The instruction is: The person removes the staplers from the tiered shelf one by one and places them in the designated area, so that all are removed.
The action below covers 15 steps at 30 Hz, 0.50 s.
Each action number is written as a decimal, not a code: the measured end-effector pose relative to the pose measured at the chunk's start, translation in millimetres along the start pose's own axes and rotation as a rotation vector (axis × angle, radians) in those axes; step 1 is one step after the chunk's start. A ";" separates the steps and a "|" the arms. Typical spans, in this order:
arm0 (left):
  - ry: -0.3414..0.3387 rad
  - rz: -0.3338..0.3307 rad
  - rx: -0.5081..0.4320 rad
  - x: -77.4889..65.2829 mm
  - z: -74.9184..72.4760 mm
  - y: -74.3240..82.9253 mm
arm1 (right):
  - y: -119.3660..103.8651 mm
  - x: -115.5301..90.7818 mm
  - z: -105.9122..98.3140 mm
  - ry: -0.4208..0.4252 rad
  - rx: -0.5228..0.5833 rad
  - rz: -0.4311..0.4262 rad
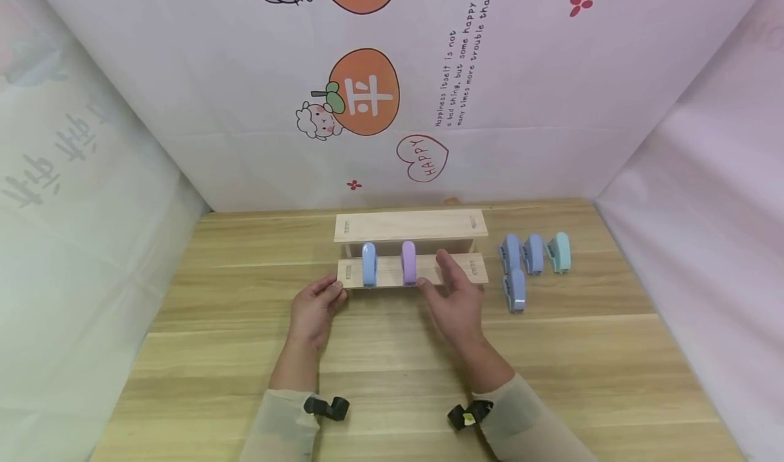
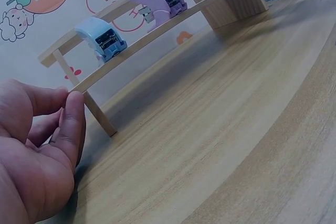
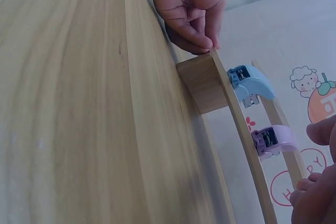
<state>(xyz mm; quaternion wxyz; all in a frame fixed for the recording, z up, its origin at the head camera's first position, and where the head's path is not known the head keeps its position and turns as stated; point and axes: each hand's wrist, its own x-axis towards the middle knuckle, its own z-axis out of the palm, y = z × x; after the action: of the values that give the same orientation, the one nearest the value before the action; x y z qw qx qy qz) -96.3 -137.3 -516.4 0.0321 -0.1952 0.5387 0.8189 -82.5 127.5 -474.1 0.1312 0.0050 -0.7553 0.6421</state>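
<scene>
A two-tier wooden shelf [image 1: 380, 271] stands on the table. Its lower front board carries a light blue stapler [image 1: 369, 265] on the left and a purple stapler [image 1: 408, 263] near the middle. My left hand [image 1: 314, 311] pinches the front left corner of that board between thumb and fingers, as the left wrist view also shows. Over the board's right part is my right hand [image 1: 456, 305], fingers extended and thumb tip close to the purple stapler's lower end. Nothing is held in it. Whether its fingers touch the board I cannot tell.
Right of the shelf lie several more staplers: three blue ones, one of them the nearest blue stapler [image 1: 514, 290], and a mint green stapler [image 1: 559, 252]. The shelf's upper back board [image 1: 410, 226] runs close to the printed wall cloth [image 1: 520, 142].
</scene>
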 end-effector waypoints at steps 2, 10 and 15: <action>0.002 0.004 0.006 0.0 0.3 -0.5 | -0.4 -0.3 2.5 -0.002 -0.005 0.000; 0.007 0.006 0.008 1.0 0.9 -1.2 | -1.1 0.2 11.1 -0.011 -0.019 0.005; 0.009 0.002 -0.003 0.9 0.5 -1.6 | 1.9 0.8 15.5 -0.020 -0.031 -0.031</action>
<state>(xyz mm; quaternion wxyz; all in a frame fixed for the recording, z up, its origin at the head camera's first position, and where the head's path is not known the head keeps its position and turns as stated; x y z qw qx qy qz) -96.8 -136.3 -518.0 0.0284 -0.1984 0.5379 0.8188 -86.6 112.9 -477.9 0.1337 0.0212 -0.7664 0.6280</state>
